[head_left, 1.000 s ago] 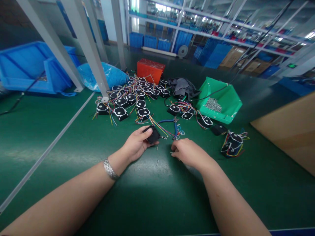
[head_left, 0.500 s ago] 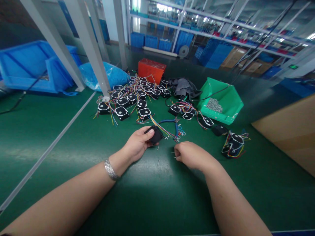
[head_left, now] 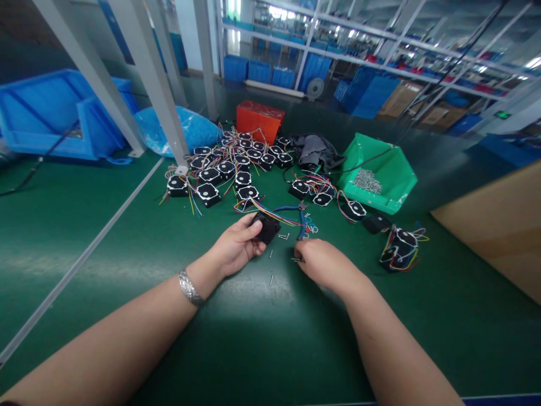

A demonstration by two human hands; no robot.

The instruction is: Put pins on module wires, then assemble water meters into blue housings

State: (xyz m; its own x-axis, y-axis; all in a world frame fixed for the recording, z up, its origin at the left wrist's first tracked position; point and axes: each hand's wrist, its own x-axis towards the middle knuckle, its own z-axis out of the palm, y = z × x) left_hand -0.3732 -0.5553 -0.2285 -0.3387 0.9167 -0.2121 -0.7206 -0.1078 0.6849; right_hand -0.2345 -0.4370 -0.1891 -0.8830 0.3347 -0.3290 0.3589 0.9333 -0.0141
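My left hand (head_left: pixel 235 246), with a silver band at the wrist, grips a small black motor (head_left: pixel 267 228) between thumb and fingers. Coloured wires (head_left: pixel 276 213) trail from it to the right. Closed at the fingertips, my right hand (head_left: pixel 322 260) pinches a screw (head_left: pixel 295 259) whose end sticks out to the left; whether more are in the fingers is hidden. Between the hands several loose screws (head_left: pixel 271 280) lie on the green table (head_left: pixel 236 344). Just beyond my right hand are blue-handled pliers (head_left: pixel 302 223) beside small ring terminals (head_left: pixel 313 228).
Several wired black motors (head_left: pixel 208 193) are heaped at the back, before an orange-red box (head_left: pixel 260 121). A green bin (head_left: pixel 391 175) holding small metal parts and a dark cloth (head_left: pixel 316 151) stand at the back right. Grey posts (head_left: pixel 154 84) rise at left; cardboard (head_left: pixel 490 225) borders the right.
My right hand has shifted slightly up and left, its fingers now curled closer round the screw. The motor in my left hand has turned a little, and its wires lie flatter.
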